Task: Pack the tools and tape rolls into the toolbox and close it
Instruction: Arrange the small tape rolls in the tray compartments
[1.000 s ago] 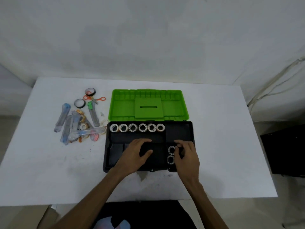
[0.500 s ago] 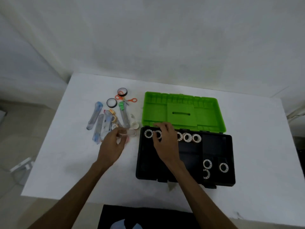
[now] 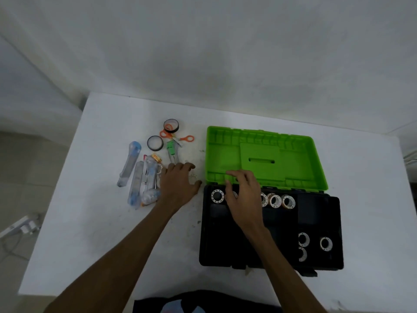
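The toolbox sits open on the white table, its black base (image 3: 316, 213) in front and its green lid (image 3: 293, 154) laid back. A row of white tape rolls (image 3: 288, 202) stands along the base's back edge, and three more rolls (image 3: 326, 243) lie in the front right compartment. My right hand (image 3: 243, 197) hovers over the row with fingers apart, hiding some rolls. My left hand (image 3: 178, 186) rests palm down on small rolls just left of the box, a clear roll (image 3: 194, 177) by its thumb. Clear-cased tools (image 3: 129, 163), orange-handled scissors (image 3: 178, 137), a green cutter (image 3: 172, 150) and black tape rolls (image 3: 155, 143) lie beyond.
A plain wall rises behind the table (image 3: 101, 233). A white power strip (image 3: 20, 227) lies on the floor off the table's left edge. The table's near edge runs just in front of my body.
Both hands left the front of the base. My left hand went left onto the loose pile, my right hand to the back row of rolls. A third roll now lies front right.
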